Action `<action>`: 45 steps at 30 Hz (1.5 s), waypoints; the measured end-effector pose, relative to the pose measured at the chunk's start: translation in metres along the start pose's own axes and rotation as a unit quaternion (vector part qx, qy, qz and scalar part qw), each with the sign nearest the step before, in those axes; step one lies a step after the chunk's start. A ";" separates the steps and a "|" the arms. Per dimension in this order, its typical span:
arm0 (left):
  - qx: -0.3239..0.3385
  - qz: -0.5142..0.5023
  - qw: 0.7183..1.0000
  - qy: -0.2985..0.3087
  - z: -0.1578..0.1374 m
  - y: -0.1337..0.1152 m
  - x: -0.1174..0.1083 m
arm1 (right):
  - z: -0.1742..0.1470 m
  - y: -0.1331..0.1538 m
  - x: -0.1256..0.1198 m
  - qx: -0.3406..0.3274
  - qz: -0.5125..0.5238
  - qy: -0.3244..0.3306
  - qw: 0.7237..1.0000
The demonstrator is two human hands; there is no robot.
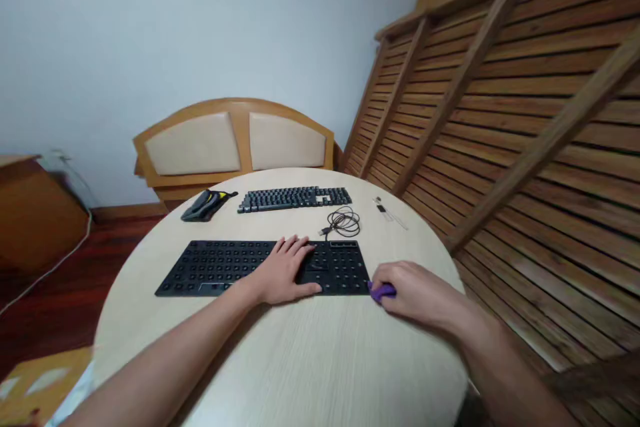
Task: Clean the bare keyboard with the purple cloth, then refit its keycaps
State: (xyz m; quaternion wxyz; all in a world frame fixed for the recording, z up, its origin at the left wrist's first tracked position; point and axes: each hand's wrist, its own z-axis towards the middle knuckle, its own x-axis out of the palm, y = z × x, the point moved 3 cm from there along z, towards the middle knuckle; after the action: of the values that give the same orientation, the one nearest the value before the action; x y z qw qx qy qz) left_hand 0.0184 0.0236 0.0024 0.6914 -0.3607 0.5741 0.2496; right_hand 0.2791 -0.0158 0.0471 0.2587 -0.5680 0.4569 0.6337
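Observation:
A black keyboard base (225, 267) lies across the table in front of me, its switches bare of keycaps. My left hand (287, 271) rests on it right of the middle, fingers spread and thumb at the near edge. At the base's lower right corner is my right hand (407, 290), closed around a purple cloth (383, 291) that touches the corner. Only a bunched part of the cloth shows; my fingers hide the rest. A coiled black cable (344, 221) with a USB plug sits just behind the base.
Dark keycaps (280, 198) lie in keyboard order farther back on the round table (300, 360). A black and yellow item (206, 205) sits at the back left. Thin wire tools (393, 213) and a small black piece lie at the right. A slatted wooden frame (500, 120) leans alongside.

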 end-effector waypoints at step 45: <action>0.012 0.003 1.000 -0.018 0.002 0.001 0.002 | 0.006 0.021 -0.015 -0.013 -0.030 0.010 0.999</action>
State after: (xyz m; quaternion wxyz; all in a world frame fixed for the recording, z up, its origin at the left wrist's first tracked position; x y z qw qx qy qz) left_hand 0.0190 0.0257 0.0007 0.7052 -0.3459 0.5656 0.2513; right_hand 0.2615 -0.0172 0.0674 0.2655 -0.5908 0.4342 0.6261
